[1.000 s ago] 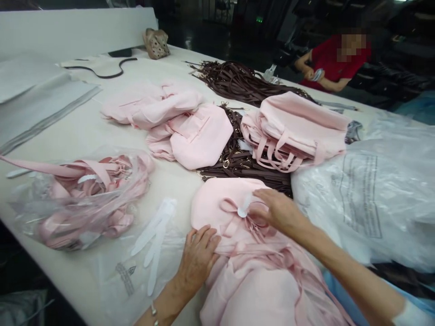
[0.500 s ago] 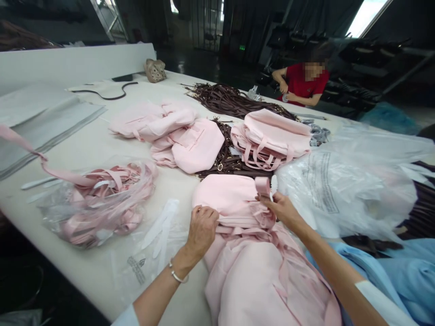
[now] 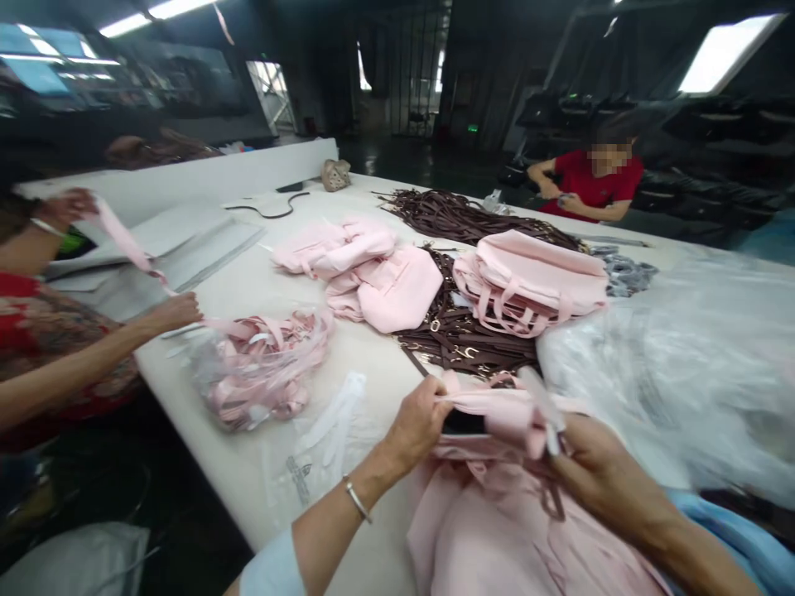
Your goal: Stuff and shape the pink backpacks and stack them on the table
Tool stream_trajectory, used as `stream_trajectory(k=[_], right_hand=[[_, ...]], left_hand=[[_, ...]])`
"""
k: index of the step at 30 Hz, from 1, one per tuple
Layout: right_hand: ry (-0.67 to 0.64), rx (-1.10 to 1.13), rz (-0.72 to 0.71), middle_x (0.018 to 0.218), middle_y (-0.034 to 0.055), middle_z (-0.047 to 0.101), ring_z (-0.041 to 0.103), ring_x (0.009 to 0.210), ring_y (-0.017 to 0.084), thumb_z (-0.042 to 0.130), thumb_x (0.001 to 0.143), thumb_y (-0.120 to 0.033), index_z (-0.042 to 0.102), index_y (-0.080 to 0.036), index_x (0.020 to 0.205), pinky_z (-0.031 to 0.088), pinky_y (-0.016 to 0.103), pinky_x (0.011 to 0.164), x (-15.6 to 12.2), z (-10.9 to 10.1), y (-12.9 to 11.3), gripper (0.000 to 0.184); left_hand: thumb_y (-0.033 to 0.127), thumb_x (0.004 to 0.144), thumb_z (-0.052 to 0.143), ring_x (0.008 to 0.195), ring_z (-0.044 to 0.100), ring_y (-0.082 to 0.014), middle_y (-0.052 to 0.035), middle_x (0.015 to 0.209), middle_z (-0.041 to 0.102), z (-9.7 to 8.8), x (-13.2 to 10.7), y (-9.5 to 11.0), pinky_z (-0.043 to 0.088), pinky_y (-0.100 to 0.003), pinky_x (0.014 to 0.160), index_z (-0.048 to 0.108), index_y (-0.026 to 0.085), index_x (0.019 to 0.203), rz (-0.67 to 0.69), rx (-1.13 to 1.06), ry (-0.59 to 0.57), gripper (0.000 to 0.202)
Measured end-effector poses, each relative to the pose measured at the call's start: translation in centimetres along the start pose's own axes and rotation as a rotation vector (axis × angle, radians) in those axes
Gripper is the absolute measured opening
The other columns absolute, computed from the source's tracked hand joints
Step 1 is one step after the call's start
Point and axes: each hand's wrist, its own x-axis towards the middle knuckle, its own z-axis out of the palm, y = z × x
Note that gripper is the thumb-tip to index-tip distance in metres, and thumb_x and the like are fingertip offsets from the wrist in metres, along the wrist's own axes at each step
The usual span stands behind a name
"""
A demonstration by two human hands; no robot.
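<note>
Pink fabric fills most of the head view. The pink bag (image 3: pixel 497 410) is held above the near edge of the bench (image 3: pixel 366 356), between both hands and in contact with each. The left hand (image 3: pixel 417 424) is clenched on the bag's left end, thumb on top. The right hand (image 3: pixel 596 476) is closed around the bag's right end, and the fabric covers its fingertips. A dark slot of the bag's mouth shows between the two grips. Directly below, a heap of pink bags (image 3: pixel 490 538) lies at the near edge and is cut off by the lower frame border.

Left of the hands lies a flat printed polybag (image 3: pixel 323 430), then a clear bag of pink straps (image 3: pixel 261 364). A co-worker's hand (image 3: pixel 177 310) rests at the left edge beside that bag. A second co-worker's hand (image 3: pixel 71 207) is raised, holding a pink strap (image 3: pixel 124 240).

Beyond the hands lie brown straps (image 3: pixel 460 343) and a stack of pink bags (image 3: pixel 534 277). Clear plastic sheeting (image 3: pixel 671 356) lies toward the right edge. It is blurred, and what it covers cannot be made out. A person in red (image 3: pixel 590 178) sits at the far edge.
</note>
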Motion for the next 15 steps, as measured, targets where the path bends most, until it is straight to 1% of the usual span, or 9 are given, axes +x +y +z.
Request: stream_trajectory(k=[2, 4, 6, 8, 10, 11, 13, 15], right_hand=[[-0.215, -0.223, -0.03, 0.094, 0.0063, 0.074, 0.069, 0.091, 0.029, 0.058, 0.076, -0.023, 0.072, -0.027, 0.101, 0.058, 0.04, 0.08, 0.7, 3.1, 0.9, 0.029], [-0.379, -0.33, 0.015, 0.097, 0.006, 0.074, 0.069, 0.092, 0.029, 0.054, 0.072, -0.016, 0.071, -0.027, 0.101, 0.055, 0.04, 0.084, 1.5, 5.7, 2.0, 0.036], [-0.566, -0.348, 0.099, 0.097, 0.0047, 0.074, 0.068, 0.092, 0.025, 0.048, 0.076, -0.013, 0.071, -0.025, 0.098, 0.053, 0.035, 0.083, 2.3, 7.3, 2.8, 0.034], [-0.721, -0.367, 0.18, 0.097, 0.0052, 0.074, 0.068, 0.091, 0.023, 0.045, 0.083, -0.014, 0.07, -0.021, 0.095, 0.052, 0.032, 0.081, 3.4, 8.1, 3.5, 0.029], [-0.807, -0.427, 0.28, 0.095, 0.0089, 0.074, 0.068, 0.086, 0.025, 0.052, 0.085, -0.021, 0.07, -0.016, 0.096, 0.053, 0.033, 0.077, 4.6, 8.6, 4.0, 0.022], [-0.838, -0.458, 0.325, 0.095, 0.0109, 0.074, 0.068, 0.083, 0.026, 0.057, 0.084, -0.025, 0.071, -0.014, 0.098, 0.053, 0.033, 0.075, 5.3, 8.8, 4.3, 0.023], [-0.909, -0.509, 0.398, 0.097, 0.0137, 0.073, 0.069, 0.081, 0.027, 0.065, 0.079, -0.029, 0.071, -0.012, 0.103, 0.054, 0.034, 0.073, 6.4, 9.3, 4.5, 0.03], [-0.953, -0.54, 0.413, 0.1, 0.0136, 0.073, 0.069, 0.083, 0.027, 0.068, 0.078, -0.03, 0.071, -0.012, 0.107, 0.055, 0.033, 0.072, 6.6, 10.0, 4.0, 0.034]], left_hand=[[0.035, 0.086, 0.057, 0.082, 0.057, -0.0169, 0.0003, 0.088, 0.063, 0.7, -0.3, -0.8, 0.044, -0.027, 0.072, 0.052, 0.021, 0.088, -0.029, -0.057, -0.061, 0.014], [0.036, 0.084, 0.059, 0.082, 0.056, -0.0168, 0.001, 0.087, 0.062, 1.0, -0.4, -1.8, 0.043, -0.027, 0.072, 0.051, 0.021, 0.087, -0.062, -0.085, -0.075, 0.017], [0.03, 0.084, 0.056, 0.081, 0.055, -0.0162, 0.0018, 0.084, 0.06, 1.0, -0.5, -2.8, 0.042, -0.028, 0.073, 0.05, 0.021, 0.084, -0.095, -0.089, -0.024, 0.01], [0.023, 0.084, 0.052, 0.08, 0.054, -0.0157, 0.0022, 0.082, 0.058, 0.6, -0.5, -3.3, 0.041, -0.028, 0.075, 0.05, 0.021, 0.083, -0.093, -0.096, 0.026, 0.003], [0.021, 0.084, 0.05, 0.081, 0.053, -0.0157, 0.002, 0.082, 0.056, -0.1, -0.3, -3.4, 0.041, -0.029, 0.078, 0.049, 0.021, 0.084, -0.053, -0.102, 0.052, 0.0], [0.022, 0.085, 0.049, 0.081, 0.053, -0.0158, 0.0018, 0.082, 0.056, -0.5, -0.2, -3.3, 0.041, -0.029, 0.079, 0.049, 0.021, 0.084, -0.034, -0.107, 0.058, 0.001], [0.025, 0.087, 0.047, 0.081, 0.053, -0.0161, 0.0014, 0.082, 0.056, -1.5, 0.3, -3.3, 0.041, -0.029, 0.079, 0.05, 0.021, 0.085, -0.003, -0.101, 0.079, 0.005], [0.028, 0.089, 0.047, 0.079, 0.054, -0.0165, 0.0013, 0.081, 0.056, -2.4, 1.0, -3.5, 0.042, -0.03, 0.077, 0.05, 0.021, 0.084, 0.01, -0.059, 0.127, 0.009]])
